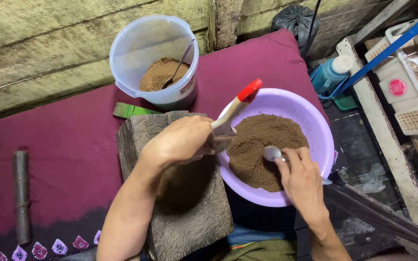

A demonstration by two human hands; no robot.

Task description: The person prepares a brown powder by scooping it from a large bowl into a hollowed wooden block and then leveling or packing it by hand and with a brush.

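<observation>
— Two hands at one lilac bowl (321, 140) of brown powder (262, 145), centre-right: right hand (303, 181) grasps a spoon (273, 153) in it.
— And the left hand (180, 142)?
— Fingers clenched on a red-tipped brush (235, 108) over the rim.
— Risk?
— Powder may spill onto the wooden block (189, 212) and maroon cloth (64, 154); the bowl overhangs and could tip.
</observation>
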